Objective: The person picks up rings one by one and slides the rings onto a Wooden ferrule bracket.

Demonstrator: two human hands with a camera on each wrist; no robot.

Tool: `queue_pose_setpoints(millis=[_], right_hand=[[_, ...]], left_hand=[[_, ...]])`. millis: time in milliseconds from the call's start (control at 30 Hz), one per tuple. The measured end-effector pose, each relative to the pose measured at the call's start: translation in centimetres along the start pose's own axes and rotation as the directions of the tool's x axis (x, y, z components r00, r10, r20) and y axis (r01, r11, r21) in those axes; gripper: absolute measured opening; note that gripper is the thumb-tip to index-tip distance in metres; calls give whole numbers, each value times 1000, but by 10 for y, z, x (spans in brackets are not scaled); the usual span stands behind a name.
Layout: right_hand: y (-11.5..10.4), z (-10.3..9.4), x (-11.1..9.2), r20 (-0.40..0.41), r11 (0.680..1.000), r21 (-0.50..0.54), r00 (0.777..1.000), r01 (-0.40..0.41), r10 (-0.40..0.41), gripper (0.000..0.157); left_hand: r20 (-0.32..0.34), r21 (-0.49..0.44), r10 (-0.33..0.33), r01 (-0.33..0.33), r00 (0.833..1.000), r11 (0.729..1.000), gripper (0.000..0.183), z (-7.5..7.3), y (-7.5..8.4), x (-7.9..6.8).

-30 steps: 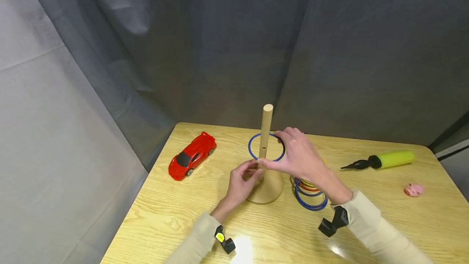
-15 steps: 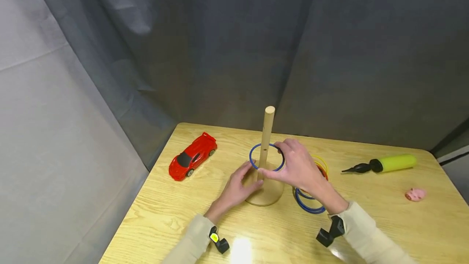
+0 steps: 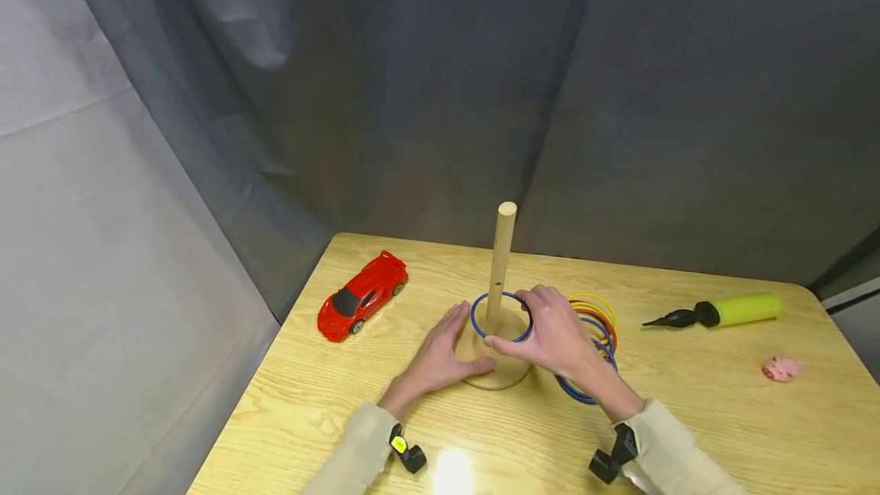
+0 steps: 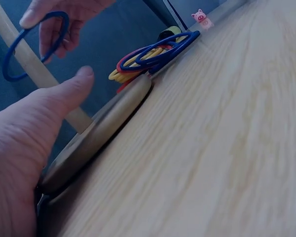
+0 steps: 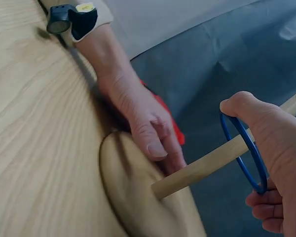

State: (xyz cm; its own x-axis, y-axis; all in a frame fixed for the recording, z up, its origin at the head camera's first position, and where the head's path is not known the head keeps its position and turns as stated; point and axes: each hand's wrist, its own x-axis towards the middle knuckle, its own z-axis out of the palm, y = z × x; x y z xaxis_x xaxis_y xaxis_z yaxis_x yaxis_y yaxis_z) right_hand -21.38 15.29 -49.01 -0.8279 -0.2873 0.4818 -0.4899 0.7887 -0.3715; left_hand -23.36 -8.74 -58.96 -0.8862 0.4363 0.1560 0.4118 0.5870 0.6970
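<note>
A wooden peg (image 3: 503,250) stands upright on a round wooden base (image 3: 507,374) near the middle of the table. My right hand (image 3: 560,334) pinches a blue ring (image 5: 257,165) between thumb and fingers. The ring encircles the peg partway down, held above the base. Low on the left side, my left hand (image 3: 435,360) is spread beside the base, thumb in front and fingers behind. Nothing is gripped in it. In the left wrist view its thumb (image 4: 71,91) lies close to the peg's foot; whether it touches the base is hard to tell.
Several blue, yellow and red rings (image 4: 138,61) lie in a loose pile right of the base. A red toy car (image 3: 363,295) sits at the left. To the right are a green hand pump (image 3: 745,309) and a small pink pig (image 3: 781,369). Dark cloth (image 3: 426,98) hangs behind the table.
My right hand has lowered the blue ring down along the peg. My left hand has opened out from the peg and dropped toward the base.
</note>
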Motion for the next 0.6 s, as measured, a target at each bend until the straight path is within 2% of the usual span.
queue_pose_setpoints(millis=[167, 467, 600], right_hand=[[9, 19, -7, 32, 1000, -13, 999, -10, 11, 89], [15, 47, -20, 54, 998, 8, 997, -55, 54, 87], [15, 57, -24, 62, 998, -25, 996, -64, 66, 88]], left_hand=[[40, 144, 2, -8, 999, 989, 127, -1, -6, -1], [72, 264, 35, -52, 997, 963, 137, -2, -8, -3], [79, 309, 50, -72, 996, 948, 136, -3, -9, -4]])
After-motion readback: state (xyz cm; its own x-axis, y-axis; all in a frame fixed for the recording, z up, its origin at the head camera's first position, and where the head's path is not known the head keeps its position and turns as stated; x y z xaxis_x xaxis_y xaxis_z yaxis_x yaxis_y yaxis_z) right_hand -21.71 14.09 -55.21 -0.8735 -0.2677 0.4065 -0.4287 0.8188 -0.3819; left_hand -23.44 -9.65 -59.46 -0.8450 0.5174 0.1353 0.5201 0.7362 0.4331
